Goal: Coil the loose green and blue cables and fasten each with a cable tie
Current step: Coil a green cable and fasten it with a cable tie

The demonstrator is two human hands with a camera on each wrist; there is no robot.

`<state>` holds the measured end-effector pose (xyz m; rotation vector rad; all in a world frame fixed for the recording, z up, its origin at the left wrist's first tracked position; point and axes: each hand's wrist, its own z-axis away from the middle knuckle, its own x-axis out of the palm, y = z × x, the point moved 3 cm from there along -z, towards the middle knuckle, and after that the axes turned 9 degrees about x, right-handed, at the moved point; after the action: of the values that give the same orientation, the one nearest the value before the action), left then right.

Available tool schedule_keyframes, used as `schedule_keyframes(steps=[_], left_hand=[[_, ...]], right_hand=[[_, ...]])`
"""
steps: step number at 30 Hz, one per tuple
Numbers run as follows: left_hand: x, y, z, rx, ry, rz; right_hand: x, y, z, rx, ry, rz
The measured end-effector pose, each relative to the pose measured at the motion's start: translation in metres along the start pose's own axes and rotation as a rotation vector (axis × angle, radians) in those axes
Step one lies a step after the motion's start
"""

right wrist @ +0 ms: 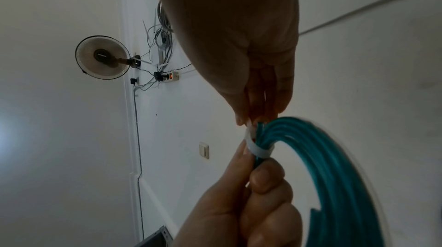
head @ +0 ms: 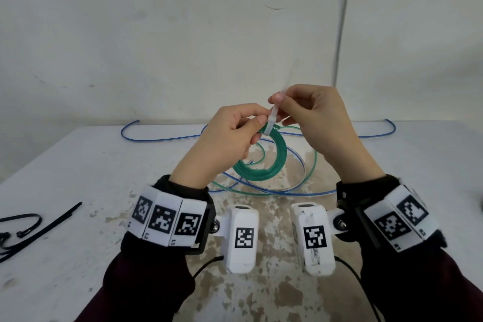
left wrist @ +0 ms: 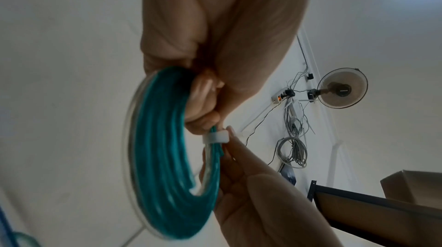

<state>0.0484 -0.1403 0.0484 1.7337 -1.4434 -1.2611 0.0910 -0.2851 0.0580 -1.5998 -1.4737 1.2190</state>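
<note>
Green coil [head: 271, 162] looks light and springy, so left hand [head: 224, 144] pinches it beside the white tie [head: 270, 123] while right hand [head: 311, 115] fingers clamp the tail.

My green cable [head: 271, 162] looks glossy plastic, the white tie [head: 270, 123] smooth plastic, the table [head: 78, 165] matt and blotchy.

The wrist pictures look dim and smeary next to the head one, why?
Left wrist view: the green cable coil is motion-blurred, and the left hand is shadowed against a pale wall. Right wrist view: the right hand is a dark silhouette. Head view: evenly lit, sharp.
</note>
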Motion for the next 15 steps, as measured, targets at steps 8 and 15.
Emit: schedule_keyframes(steps=[8,15], left_hand=[[0.007,0.008,0.0,0.025,0.079,0.004],[0.008,0.014,0.002,0.178,0.074,-0.258]], right_hand=[[0.0,-0.005,0.0,-0.077,0.036,0.027],[0.0,0.001,-0.001,-0.078,0.094,0.029]])
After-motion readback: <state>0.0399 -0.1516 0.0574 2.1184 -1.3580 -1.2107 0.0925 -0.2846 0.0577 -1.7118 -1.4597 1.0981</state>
